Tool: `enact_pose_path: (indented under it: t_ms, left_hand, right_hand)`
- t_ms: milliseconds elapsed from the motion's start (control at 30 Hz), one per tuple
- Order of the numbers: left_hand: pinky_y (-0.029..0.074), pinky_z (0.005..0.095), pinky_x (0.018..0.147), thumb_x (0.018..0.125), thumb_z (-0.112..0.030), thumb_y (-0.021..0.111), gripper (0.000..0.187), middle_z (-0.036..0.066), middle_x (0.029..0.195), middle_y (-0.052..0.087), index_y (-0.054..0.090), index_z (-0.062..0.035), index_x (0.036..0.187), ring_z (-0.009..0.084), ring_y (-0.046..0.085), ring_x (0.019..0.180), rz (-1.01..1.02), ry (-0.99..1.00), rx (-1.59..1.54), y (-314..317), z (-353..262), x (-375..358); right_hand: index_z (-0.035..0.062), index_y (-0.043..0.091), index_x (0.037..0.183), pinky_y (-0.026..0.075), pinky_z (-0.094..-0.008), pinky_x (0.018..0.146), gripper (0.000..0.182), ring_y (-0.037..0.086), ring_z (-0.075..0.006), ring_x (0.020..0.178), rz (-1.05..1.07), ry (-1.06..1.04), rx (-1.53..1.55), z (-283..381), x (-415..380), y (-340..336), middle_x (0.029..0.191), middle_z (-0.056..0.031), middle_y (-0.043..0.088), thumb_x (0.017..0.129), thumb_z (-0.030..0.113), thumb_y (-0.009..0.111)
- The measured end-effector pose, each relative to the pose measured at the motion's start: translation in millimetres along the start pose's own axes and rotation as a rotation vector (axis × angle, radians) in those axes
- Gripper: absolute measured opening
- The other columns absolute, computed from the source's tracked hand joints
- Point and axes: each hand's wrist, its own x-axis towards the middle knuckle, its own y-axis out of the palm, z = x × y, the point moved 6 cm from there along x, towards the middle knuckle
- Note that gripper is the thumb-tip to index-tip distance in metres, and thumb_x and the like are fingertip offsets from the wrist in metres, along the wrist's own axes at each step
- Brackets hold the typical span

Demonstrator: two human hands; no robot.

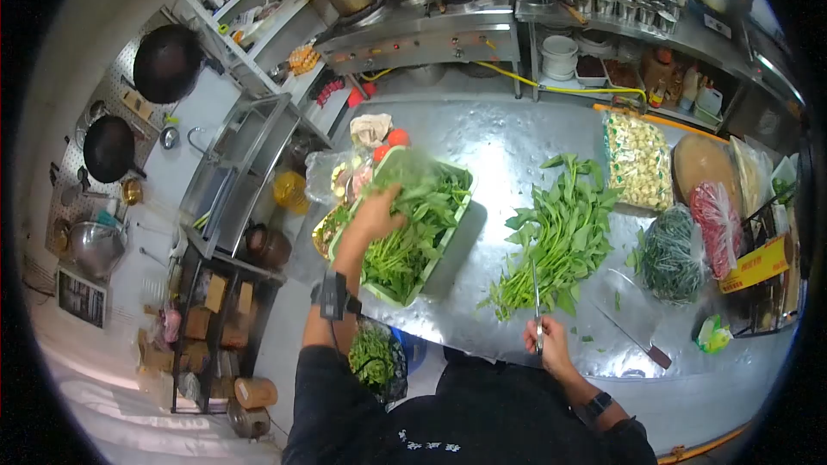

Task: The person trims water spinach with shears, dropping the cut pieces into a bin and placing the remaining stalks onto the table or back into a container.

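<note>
So the left hand is down in the light green bin on the worktop, right in among the loose leafy greens. Those leaves are kinda blurry, and I can't tell how far open its fingers are or if they've got hold of any stems.

The right hand is at the near edge of the worktop, fingers curled closed around a slim metal blade tool. It points away from the person, with the blade over the stem end of a big heap of greens. That heap sits straight on the metal, to the right of the bin and apart from it. Can't make out if the blade touches the stems.

A long thin knife lies right of that hand, plus a few leaf scraps. Further right there's a bag of pale chunks, a bag of thin dark green stuff and a red bag. Tomatoes sit just beyond the bin, near a crumpled cloth.
</note>
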Motion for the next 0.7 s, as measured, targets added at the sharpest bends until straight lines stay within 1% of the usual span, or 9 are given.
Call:
enact_pose_path:
  t_ms: [67, 133, 233, 267, 367, 400, 500, 533, 700]
  left_hand:
    - [0.045, 0.0463, 0.082, 0.07, -0.024, 0.07, 0.068, 0.027, 0.108, 0.055, 0.04, -0.0141, 0.13, 0.0397, 0.057, 0.095, 0.092, -0.184, 0.192, -14.5, -33.9, -24.8]
    - [0.046, 0.0462, 0.082, 0.071, -0.032, 0.071, 0.068, 0.026, 0.12, 0.048, 0.041, -0.0213, 0.131, 0.0398, 0.054, 0.102, 0.358, -0.473, 0.088, -19.9, -45.4, -47.4]
    - [0.041, 0.0459, 0.088, 0.07, -0.039, 0.071, 0.068, 0.022, 0.122, 0.047, 0.044, -0.025, 0.13, 0.04, 0.046, 0.111, -0.17, -0.183, 0.169, -23.6, -59.7, -59.8]
    - [0.03, 0.0584, 0.096, 0.072, -0.049, 0.065, 0.069, 0.017, 0.137, 0.034, 0.04, -0.0294, 0.133, 0.0455, 0.026, 0.126, -0.176, 0.019, 0.307, -17.6, -66.1, -53.7]
    - [0.016, 0.0696, 0.096, 0.071, -0.05, 0.066, 0.074, 0.01, 0.147, 0.019, 0.036, -0.0302, 0.136, 0.047, 0.011, 0.132, -0.027, -0.069, 0.333, 16.3, -44.0, -28.0]
    - [0.01, 0.0741, 0.094, 0.074, -0.053, 0.062, 0.073, 0.006, 0.15, 0.009, 0.033, -0.0308, 0.138, 0.0458, 0.001, 0.134, 0.047, -0.127, 0.277, 38.2, -17.8, -20.3]
    - [0.009, 0.0741, 0.095, 0.078, -0.055, 0.056, 0.07, 0.007, 0.15, 0.01, 0.031, -0.031, 0.138, 0.0461, 0.0, 0.134, 0.209, -0.293, 0.101, 90.9, 22.4, -4.5]
    - [0.01, 0.0747, 0.094, 0.08, -0.056, 0.051, 0.066, 0.007, 0.15, 0.01, 0.031, -0.0308, 0.139, 0.0467, -0.001, 0.134, 0.27, -0.306, 0.135, 100.8, 22.9, 0.0]
    - [0.013, 0.0756, 0.093, 0.081, -0.056, 0.05, 0.068, 0.007, 0.15, 0.008, 0.027, -0.0312, 0.14, 0.0486, -0.001, 0.133, 0.383, -0.365, 0.085, 121.8, 29.8, 10.9]
  right_hand:
    - [0.0016, 0.055, 0.078, 0.041, -0.0219, 0.043, 0.025, 0.054, -0.0103, 0.05, -0.026, 0.0, -0.02, -6.6, -1.8, -5.4, 0.067, -0.0066, 0.059, 0.087, 0.025, 0.059]
    - [0.0017, 0.055, 0.08, 0.042, -0.0219, 0.043, 0.024, 0.054, -0.0106, 0.051, -0.055, 0.003, -0.033, -18.1, -2.5, -12.0, 0.068, -0.0072, 0.059, 0.087, 0.024, 0.06]
    - [0.0021, 0.055, 0.082, 0.043, -0.0221, 0.046, 0.022, 0.054, -0.0098, 0.051, -0.111, 0.071, -0.019, -18.0, -8.0, -9.6, 0.067, -0.0061, 0.06, 0.085, 0.023, 0.063]
    - [0.0021, 0.055, 0.082, 0.043, -0.022, 0.046, 0.022, 0.054, -0.0099, 0.051, -0.107, 0.077, -0.015, -20.4, -7.6, -7.2, 0.067, -0.0058, 0.06, 0.085, 0.023, 0.063]
    - [0.0022, 0.055, 0.082, 0.043, -0.0214, 0.046, 0.021, 0.054, -0.0099, 0.051, -0.094, 0.074, -0.043, -24.8, 0.1, -2.1, 0.067, -0.006, 0.06, 0.086, 0.022, 0.061]
    - [0.0023, 0.055, 0.082, 0.043, -0.0209, 0.045, 0.021, 0.055, -0.0098, 0.051, -0.097, 0.061, -0.069, -26.5, 3.4, -0.2, 0.067, -0.0066, 0.059, 0.087, 0.022, 0.06]
    - [0.0017, 0.056, 0.084, 0.043, -0.0217, 0.046, 0.021, 0.054, -0.0098, 0.053, -0.128, 0.084, -0.054, -24.7, 4.4, 7.7, 0.067, -0.0057, 0.059, 0.086, 0.022, 0.061]
    - [0.0014, 0.057, 0.086, 0.042, -0.0223, 0.047, 0.022, 0.054, -0.0098, 0.053, -0.141, 0.1, -0.033, -24.1, 3.9, 10.3, 0.068, -0.0049, 0.059, 0.086, 0.022, 0.061]
    - [0.0018, 0.056, 0.086, 0.042, -0.0221, 0.047, 0.022, 0.054, -0.0099, 0.053, -0.169, 0.141, -0.002, -26.0, 0.6, 17.0, 0.068, -0.0054, 0.059, 0.085, 0.023, 0.062]
